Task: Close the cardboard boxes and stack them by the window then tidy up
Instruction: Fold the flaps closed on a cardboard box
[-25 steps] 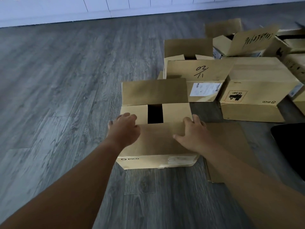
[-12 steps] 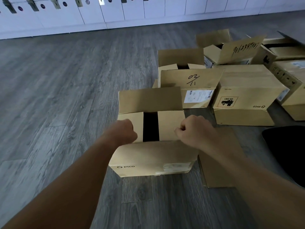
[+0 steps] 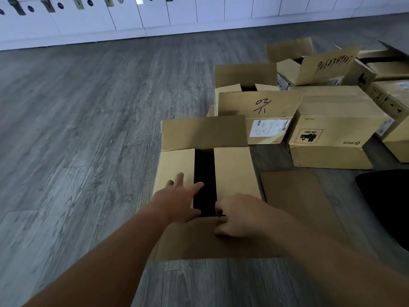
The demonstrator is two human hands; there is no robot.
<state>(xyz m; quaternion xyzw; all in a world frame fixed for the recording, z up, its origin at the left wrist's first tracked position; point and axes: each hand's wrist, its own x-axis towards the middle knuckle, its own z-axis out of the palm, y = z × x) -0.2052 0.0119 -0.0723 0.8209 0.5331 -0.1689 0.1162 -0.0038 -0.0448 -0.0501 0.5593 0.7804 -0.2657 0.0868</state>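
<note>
My near flap (image 3: 208, 238) lies folded out toward me, and my right hand (image 3: 241, 216) rests at its hinge, fingers curled at the box's front edge; whether they pinch it I cannot tell. My left hand (image 3: 179, 198) lies flat, fingers spread, on the left inner flap (image 3: 177, 165). The box (image 3: 234, 171) sits on the floor (image 3: 88, 129) right before me, inner flaps down with a dark gap between, far flap (image 3: 203, 132) standing. I am mid-closing: next, I judge, both long flaps must fold over. Beyond wait more boxes (image 3: 332, 120), some open.
</note>
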